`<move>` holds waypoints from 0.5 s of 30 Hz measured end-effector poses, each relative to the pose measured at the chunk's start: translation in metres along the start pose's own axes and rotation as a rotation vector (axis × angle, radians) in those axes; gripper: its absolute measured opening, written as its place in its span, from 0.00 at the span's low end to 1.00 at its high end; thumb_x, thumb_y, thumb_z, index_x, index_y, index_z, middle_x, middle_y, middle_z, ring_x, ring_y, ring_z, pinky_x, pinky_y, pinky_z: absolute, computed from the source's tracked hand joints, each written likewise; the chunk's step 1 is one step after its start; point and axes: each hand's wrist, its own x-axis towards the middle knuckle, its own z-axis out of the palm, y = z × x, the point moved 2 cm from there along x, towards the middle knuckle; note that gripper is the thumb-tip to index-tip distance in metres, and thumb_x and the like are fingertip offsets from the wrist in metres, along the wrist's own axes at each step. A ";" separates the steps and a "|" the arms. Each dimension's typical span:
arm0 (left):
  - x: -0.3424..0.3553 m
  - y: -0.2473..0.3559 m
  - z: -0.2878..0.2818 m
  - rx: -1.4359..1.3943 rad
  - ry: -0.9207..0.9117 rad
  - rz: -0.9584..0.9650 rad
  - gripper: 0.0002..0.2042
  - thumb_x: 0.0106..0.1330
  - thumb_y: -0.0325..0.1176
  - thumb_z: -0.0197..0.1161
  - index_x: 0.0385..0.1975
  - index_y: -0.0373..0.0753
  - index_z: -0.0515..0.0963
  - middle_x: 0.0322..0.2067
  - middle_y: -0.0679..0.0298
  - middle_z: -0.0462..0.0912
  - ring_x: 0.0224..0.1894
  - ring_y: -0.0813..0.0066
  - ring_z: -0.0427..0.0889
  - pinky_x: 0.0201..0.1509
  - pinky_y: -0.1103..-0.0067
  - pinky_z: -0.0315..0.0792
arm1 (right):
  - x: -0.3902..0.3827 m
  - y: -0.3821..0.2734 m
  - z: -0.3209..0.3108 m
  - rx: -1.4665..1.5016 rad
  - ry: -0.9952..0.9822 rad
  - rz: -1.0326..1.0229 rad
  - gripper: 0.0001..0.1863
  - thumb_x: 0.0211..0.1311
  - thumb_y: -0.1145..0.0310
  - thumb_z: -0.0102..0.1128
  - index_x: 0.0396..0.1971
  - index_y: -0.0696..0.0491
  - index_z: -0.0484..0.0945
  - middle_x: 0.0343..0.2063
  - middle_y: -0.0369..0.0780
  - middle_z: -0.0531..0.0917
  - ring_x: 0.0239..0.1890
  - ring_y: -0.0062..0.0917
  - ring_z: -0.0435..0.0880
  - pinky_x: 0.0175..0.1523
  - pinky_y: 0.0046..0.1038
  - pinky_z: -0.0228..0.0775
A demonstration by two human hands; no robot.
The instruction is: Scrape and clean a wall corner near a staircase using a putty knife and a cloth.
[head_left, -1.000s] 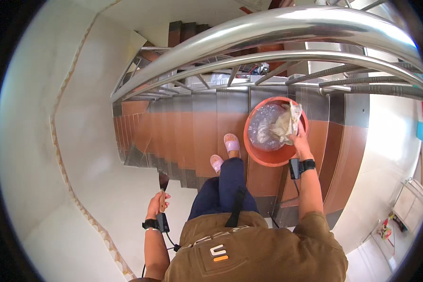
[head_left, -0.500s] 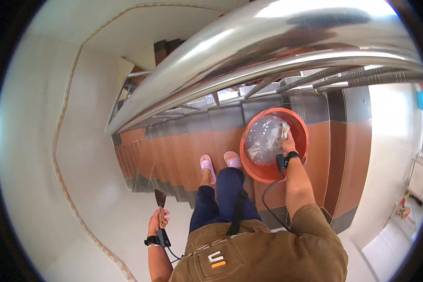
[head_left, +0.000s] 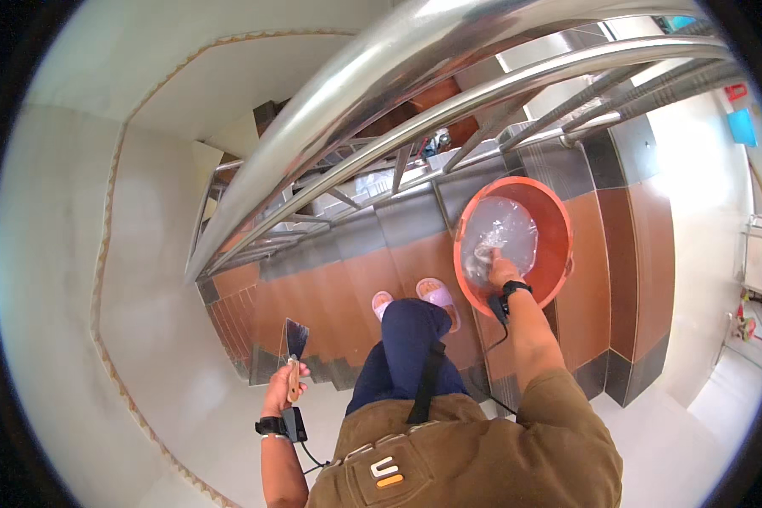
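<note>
My left hand (head_left: 281, 391) is closed around the wooden handle of a scraper (head_left: 295, 340). Its broad dark blade points away from me, in front of the pale wall. Over on the right, an orange bucket (head_left: 565, 222) stands on the tiled stairs, partly filled with cloudy grey water (head_left: 510, 222). My right hand (head_left: 504, 269) reaches down into it, fingers closed on a wet, pale cloth (head_left: 488, 249) at the water. Part of the cloth is under the surface, and my fingertips are hard to see.
A shiny metal stair railing (head_left: 347, 110) curves across the far side, close beyond the bucket. Brown and grey tiled steps (head_left: 347, 271) run off to the left. My feet in pink slippers (head_left: 436, 294) stand left of the bucket. A white wall (head_left: 707, 220) rises at the right.
My right hand has moved left and nearer within the bucket, bringing the cloth down to the water. My feet have shifted on the steps. The scraper stays in my left hand.
</note>
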 end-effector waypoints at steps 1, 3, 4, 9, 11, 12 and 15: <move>-0.002 0.007 -0.001 0.043 -0.009 0.017 0.19 0.62 0.46 0.42 0.37 0.36 0.71 0.31 0.62 0.77 0.18 0.76 0.72 0.20 0.83 0.67 | -0.014 0.001 -0.011 0.001 0.013 0.009 0.29 0.48 0.73 0.49 0.54 0.53 0.55 0.42 0.52 0.73 0.48 0.44 0.70 0.51 0.38 0.63; -0.005 0.016 -0.004 0.016 -0.043 0.040 0.18 0.62 0.45 0.43 0.37 0.36 0.72 0.30 0.62 0.77 0.18 0.76 0.72 0.20 0.84 0.67 | -0.041 0.008 -0.033 0.074 0.221 0.039 0.25 0.46 0.72 0.52 0.49 0.54 0.60 0.38 0.53 0.75 0.46 0.43 0.71 0.50 0.37 0.64; -0.005 0.023 -0.003 0.009 -0.072 0.068 0.17 0.62 0.44 0.43 0.37 0.36 0.72 0.30 0.62 0.77 0.18 0.77 0.72 0.19 0.85 0.67 | -0.043 0.020 -0.040 0.107 0.322 -0.051 0.21 0.44 0.71 0.55 0.43 0.56 0.67 0.37 0.52 0.75 0.45 0.43 0.72 0.48 0.36 0.66; -0.020 0.063 0.004 0.102 -0.145 0.205 0.17 0.62 0.45 0.46 0.36 0.36 0.72 0.31 0.62 0.77 0.18 0.78 0.73 0.18 0.86 0.66 | -0.138 0.033 -0.104 0.479 0.625 -0.423 0.14 0.43 0.75 0.52 0.34 0.58 0.72 0.33 0.47 0.77 0.39 0.36 0.76 0.45 0.30 0.66; -0.028 0.080 0.016 0.129 -0.177 0.260 0.17 0.61 0.45 0.46 0.36 0.37 0.72 0.32 0.63 0.77 0.18 0.79 0.72 0.18 0.86 0.66 | -0.143 0.051 -0.103 0.666 0.657 -0.513 0.15 0.45 0.79 0.48 0.37 0.59 0.72 0.34 0.45 0.77 0.40 0.31 0.75 0.47 0.27 0.64; -0.030 0.087 0.020 0.172 -0.185 0.275 0.17 0.61 0.45 0.47 0.36 0.37 0.73 0.32 0.63 0.77 0.18 0.79 0.72 0.18 0.86 0.65 | -0.157 0.044 -0.113 0.826 0.706 -0.537 0.15 0.45 0.80 0.47 0.38 0.59 0.71 0.35 0.44 0.77 0.41 0.30 0.75 0.48 0.26 0.63; -0.040 0.112 0.042 0.246 -0.205 0.299 0.16 0.61 0.44 0.48 0.37 0.37 0.73 0.31 0.64 0.77 0.18 0.79 0.71 0.20 0.86 0.65 | -0.157 0.038 -0.123 1.089 0.739 -0.556 0.18 0.45 0.83 0.45 0.41 0.62 0.70 0.41 0.41 0.75 0.45 0.27 0.72 0.52 0.24 0.60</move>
